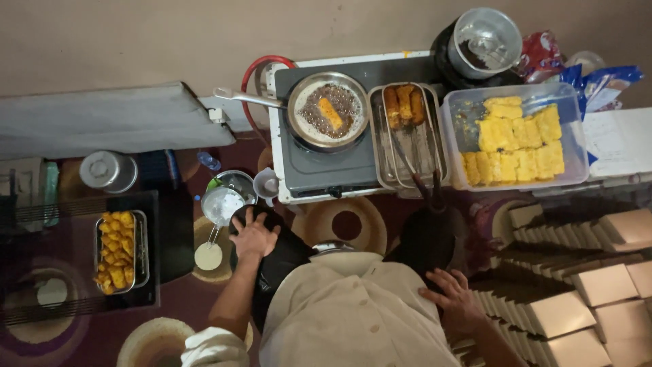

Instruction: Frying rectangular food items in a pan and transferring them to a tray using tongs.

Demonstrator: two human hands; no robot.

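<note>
L hand (255, 234) spread flat on knee, R hand (454, 292) spread on thigh; round steel frying pan w/ bubbling oil (328, 111) just ahead. Risk: unattended yellow fritter (330, 112) overbrowns.

Shiny metal is gleaming on the frying pan (329, 111), the wire rack tray (407, 146) and the lidded pot (107, 170). Clear, glossy plastic is forming the tub (577, 129). Matt cloth is covering the person's shirt (353, 316).
</note>
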